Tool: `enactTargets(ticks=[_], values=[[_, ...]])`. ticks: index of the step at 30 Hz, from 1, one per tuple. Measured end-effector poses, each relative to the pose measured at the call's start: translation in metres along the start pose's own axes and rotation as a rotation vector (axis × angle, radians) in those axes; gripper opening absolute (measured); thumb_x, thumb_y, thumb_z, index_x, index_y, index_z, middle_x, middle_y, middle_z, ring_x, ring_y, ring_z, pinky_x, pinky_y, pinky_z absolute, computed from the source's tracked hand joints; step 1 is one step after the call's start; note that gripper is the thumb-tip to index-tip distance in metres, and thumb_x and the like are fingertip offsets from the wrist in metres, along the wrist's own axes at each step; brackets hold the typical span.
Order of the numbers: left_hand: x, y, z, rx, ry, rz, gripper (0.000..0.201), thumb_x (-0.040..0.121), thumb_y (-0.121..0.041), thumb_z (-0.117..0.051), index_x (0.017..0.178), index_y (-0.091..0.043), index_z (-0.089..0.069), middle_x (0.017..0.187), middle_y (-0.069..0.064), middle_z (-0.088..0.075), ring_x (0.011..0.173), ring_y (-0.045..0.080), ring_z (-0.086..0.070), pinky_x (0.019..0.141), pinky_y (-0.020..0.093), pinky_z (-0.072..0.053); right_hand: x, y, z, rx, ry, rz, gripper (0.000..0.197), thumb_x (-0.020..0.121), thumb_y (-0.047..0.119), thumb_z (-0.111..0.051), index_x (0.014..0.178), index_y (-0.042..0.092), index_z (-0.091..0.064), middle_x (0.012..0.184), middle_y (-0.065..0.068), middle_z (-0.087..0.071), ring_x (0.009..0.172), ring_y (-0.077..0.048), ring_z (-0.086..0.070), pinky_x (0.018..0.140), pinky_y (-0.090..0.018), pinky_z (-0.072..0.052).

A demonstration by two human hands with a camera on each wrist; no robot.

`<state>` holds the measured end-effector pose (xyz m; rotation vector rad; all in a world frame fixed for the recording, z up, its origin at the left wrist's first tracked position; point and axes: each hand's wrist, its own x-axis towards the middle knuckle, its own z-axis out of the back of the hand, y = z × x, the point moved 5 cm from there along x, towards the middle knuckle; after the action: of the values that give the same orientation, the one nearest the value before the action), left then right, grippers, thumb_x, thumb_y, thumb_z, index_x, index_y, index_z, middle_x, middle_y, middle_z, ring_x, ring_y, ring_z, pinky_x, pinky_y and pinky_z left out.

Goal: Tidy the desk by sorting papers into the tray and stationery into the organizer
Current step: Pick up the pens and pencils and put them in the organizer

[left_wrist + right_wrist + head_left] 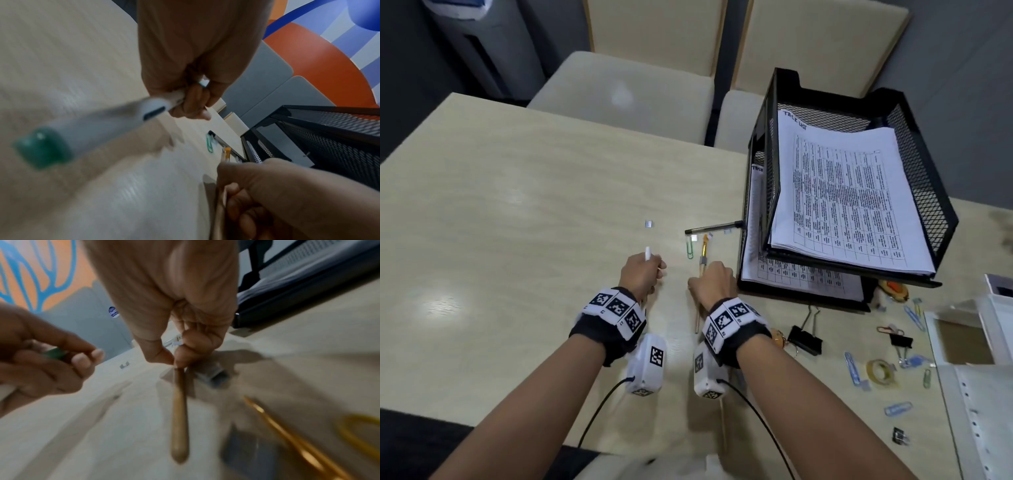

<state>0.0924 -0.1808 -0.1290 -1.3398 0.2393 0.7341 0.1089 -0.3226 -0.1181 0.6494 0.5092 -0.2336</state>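
My left hand (pixel 645 274) grips a white pen (pixel 102 121) with a green end, lifted just off the desk; its white tip (pixel 647 254) sticks out above the fist. Close to its right, my right hand (pixel 714 279) pinches a thin wooden-handled brush (pixel 180 418) with an orange tip (pixel 704 240), which lies low over the desk. The black two-tier mesh tray (pixel 935 192) stands to the right with printed papers (pixel 842 192) in both tiers.
A black pen (pixel 714 227), a green paper clip (pixel 690 249) and small staples lie ahead of my hands. Binder clips (pixel 804 337), a tape roll (pixel 880 373), blue paper clips and gold scissors (pixel 287 434) are scattered right. White containers (pixel 979 329) sit at the right edge.
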Motion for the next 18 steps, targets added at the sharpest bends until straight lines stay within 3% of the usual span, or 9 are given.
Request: enactTargets(ticks=[2, 4, 7, 9, 11, 13, 15, 18], values=[[-0.005, -0.005, -0.004, 0.016, 0.009, -0.055, 0.027, 0.092, -0.014, -0.047, 0.068, -0.014, -0.059, 0.063, 0.001, -0.05, 0.05, 0.014, -0.04, 0.047, 0.022, -0.03, -0.008, -0.004, 0.003, 0.043, -0.04, 0.066, 0.009, 0.078, 0.016, -0.058, 0.079, 0.007, -0.057, 0.092, -0.014, -0.062, 0.085, -0.031, -0.06, 0.061, -0.029, -0.043], [-0.013, -0.017, -0.012, -0.006, 0.054, -0.124, 0.018, 0.091, -0.02, -0.054, 0.079, -0.012, -0.063, 0.066, -0.001, -0.05, 0.053, 0.013, -0.04, 0.048, 0.022, -0.031, -0.022, -0.007, 0.008, 0.056, -0.075, 0.17, 0.017, 0.079, 0.015, -0.058, 0.065, 0.015, -0.047, 0.076, -0.007, -0.057, 0.073, -0.024, -0.053, 0.055, -0.027, -0.037], [-0.027, -0.043, -0.03, -0.013, 0.151, -0.249, 0.017, 0.09, -0.029, -0.058, 0.088, -0.013, -0.064, 0.065, -0.006, -0.049, 0.055, 0.006, -0.043, 0.049, 0.017, -0.032, -0.045, -0.007, 0.017, 0.048, -0.099, 0.337, 0.006, 0.084, 0.017, -0.057, 0.081, 0.013, -0.054, 0.076, -0.005, -0.056, 0.071, -0.022, -0.052, 0.062, -0.03, -0.041], [-0.033, -0.058, -0.038, 0.016, 0.186, -0.354, 0.017, 0.091, -0.026, -0.056, 0.086, -0.012, -0.066, 0.065, -0.008, -0.052, 0.049, -0.003, -0.049, 0.045, 0.009, -0.033, -0.053, -0.01, 0.022, 0.055, -0.124, 0.396, 0.012, 0.087, 0.019, -0.056, 0.091, 0.008, -0.058, 0.076, -0.005, -0.056, 0.073, -0.024, -0.055, 0.066, -0.033, -0.045], [-0.035, -0.065, -0.042, 0.039, 0.175, -0.418, 0.025, 0.094, -0.026, -0.052, 0.081, -0.011, -0.066, 0.067, -0.007, -0.055, 0.045, -0.011, -0.05, 0.043, 0.005, -0.033, -0.056, -0.019, 0.027, 0.073, -0.145, 0.375, 0.014, 0.087, 0.021, -0.058, 0.091, 0.008, -0.058, 0.076, -0.005, -0.057, 0.073, -0.024, -0.055, 0.065, -0.032, -0.044], [-0.035, -0.065, -0.043, 0.027, 0.137, -0.439, 0.034, 0.096, -0.03, -0.047, 0.07, -0.016, -0.063, 0.065, -0.005, -0.057, 0.042, -0.009, -0.049, 0.044, 0.007, -0.032, -0.059, -0.034, 0.03, -0.003, -0.119, 0.317, 0.014, 0.084, 0.023, -0.061, 0.084, 0.01, -0.056, 0.081, -0.008, -0.059, 0.078, -0.025, -0.056, 0.065, -0.03, -0.041], [-0.036, -0.065, -0.042, -0.022, 0.105, -0.45, 0.04, 0.097, -0.033, -0.044, 0.064, -0.019, -0.061, 0.061, -0.003, -0.058, 0.038, -0.005, -0.045, 0.043, 0.009, -0.032, -0.064, -0.05, 0.025, -0.186, -0.005, 0.25, 0.018, 0.081, 0.026, -0.063, 0.085, 0.009, -0.058, 0.09, -0.012, -0.062, 0.086, -0.027, -0.058, 0.068, -0.029, -0.042], [-0.04, -0.065, -0.041, -0.051, 0.084, -0.471, 0.042, 0.098, -0.035, -0.043, 0.062, -0.019, -0.06, 0.057, -0.004, -0.059, 0.037, -0.004, -0.043, 0.048, 0.016, -0.034, -0.078, -0.069, 0.011, -0.383, 0.144, 0.199, 0.021, 0.08, 0.024, -0.066, 0.09, 0.006, -0.059, 0.091, -0.013, -0.059, 0.092, -0.029, -0.061, 0.068, -0.031, -0.044]])
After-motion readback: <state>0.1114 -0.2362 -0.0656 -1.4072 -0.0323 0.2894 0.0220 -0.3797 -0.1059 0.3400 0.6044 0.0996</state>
